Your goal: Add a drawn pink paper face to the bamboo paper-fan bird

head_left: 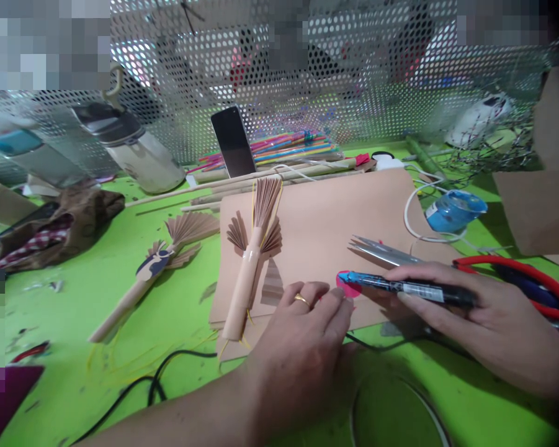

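Note:
My right hand [484, 326] grips a blue-tipped glue gun [400, 285], its tip on a small pink paper piece [345, 287]. My left hand [307, 323], with a gold ring, pinches that pink piece against the brown paper sheet [335, 217]. A paper bird on a rolled tube [249, 267] with pleated fan wings lies on the sheet just left of my left hand. A second paper bird [153, 267] lies on the green table [121, 347] farther left. Scissors [386, 251] rest on the sheet beyond the glue gun.
A phone [232, 141] leans on the perforated metal screen, with coloured straws [288, 146] and bamboo sticks behind. A bottle [133, 149] and a cloth bag [51, 223] are at left. A blue tape roll [453, 211], red-handled tool [516, 276] and cardboard are at right. A black cable [158, 382] runs near me.

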`<state>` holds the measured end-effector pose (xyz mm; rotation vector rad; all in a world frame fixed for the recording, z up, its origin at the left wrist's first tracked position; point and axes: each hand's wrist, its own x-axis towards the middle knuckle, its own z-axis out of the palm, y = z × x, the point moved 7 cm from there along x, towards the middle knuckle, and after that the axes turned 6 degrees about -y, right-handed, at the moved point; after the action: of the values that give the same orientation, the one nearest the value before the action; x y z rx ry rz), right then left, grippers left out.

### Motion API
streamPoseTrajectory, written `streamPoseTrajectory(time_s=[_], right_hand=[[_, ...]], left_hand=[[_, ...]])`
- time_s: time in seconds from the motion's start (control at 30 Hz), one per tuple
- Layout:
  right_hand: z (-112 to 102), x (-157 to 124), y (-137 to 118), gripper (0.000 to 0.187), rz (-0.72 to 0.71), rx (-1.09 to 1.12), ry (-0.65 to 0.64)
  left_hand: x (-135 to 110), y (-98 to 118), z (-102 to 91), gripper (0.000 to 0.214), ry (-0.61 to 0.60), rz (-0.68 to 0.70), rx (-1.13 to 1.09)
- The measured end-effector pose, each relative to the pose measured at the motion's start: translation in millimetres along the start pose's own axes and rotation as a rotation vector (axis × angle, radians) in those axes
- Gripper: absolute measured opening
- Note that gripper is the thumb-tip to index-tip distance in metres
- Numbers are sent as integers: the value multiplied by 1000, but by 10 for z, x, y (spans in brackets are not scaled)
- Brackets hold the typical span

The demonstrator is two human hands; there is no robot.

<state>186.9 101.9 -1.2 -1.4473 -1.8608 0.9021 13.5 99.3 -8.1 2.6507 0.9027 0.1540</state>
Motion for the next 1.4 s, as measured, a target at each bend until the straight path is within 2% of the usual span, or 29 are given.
streamPoseTrajectory(time_s=[0.17,0.33,0.5,0.7,0.9,1.07,1.23,1.4], right_hand=[[-23,6,-16,21,13,-37,18],[-83,-12,-14,19,5,-79,100],[-52,-7,-29,17,-5,-45,54],[0,-8,-7,24,5,-23,-3],[-126,-32,23,19,60,-105,122],[-166,-45,15,16,59,-132,150],[-235,-48,42,16,112,-90,242],[-270,-52,33,10,94,-129,274]], left_hand=[[0,-2,-1,38,-5,-3,-3],[1,-2,0,38,-7,1,-9],[5,-1,14,38,-10,-10,-3],[4,0,23,41,-6,-5,11],[0,-7,20,39,-3,-3,5],[-1,-3,23,41,-6,-10,3],[9,4,4,40,-7,-19,0],[6,-4,-3,38,-2,-12,-10]])
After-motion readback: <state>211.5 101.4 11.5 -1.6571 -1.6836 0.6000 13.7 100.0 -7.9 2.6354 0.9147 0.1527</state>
